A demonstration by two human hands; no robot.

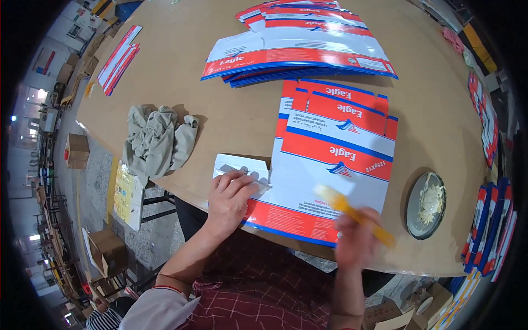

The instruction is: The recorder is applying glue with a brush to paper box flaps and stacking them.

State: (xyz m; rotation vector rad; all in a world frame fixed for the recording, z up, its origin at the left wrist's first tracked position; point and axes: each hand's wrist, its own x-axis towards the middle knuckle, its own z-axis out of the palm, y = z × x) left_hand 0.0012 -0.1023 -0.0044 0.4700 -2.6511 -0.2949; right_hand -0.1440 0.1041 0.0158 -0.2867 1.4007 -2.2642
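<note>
A flat, unfolded carton (330, 176) in red, white and blue lies in front of me on the brown table. At its left end a white flap (234, 162) is turned up, and my left hand (231, 201) is closed on it with bent fingers; the thumb is mostly hidden. Over the carton's near right part, my right hand (355, 236) grips a brush (352, 209) with a yellow handle and pale bristles. Both hand and brush are blurred by motion. To the right stands a round dish (411, 212) with cream-coloured paste (430, 203) in it.
A fanned stack of flat cartons (308, 47) lies at the far middle of the brown table (440, 121). Left of me is a crumpled grey-green cloth (157, 140), with folded cartons (118, 60) beyond it. More cartons (487, 225) stand along the right edge. Cardboard boxes (110, 250) are on the floor.
</note>
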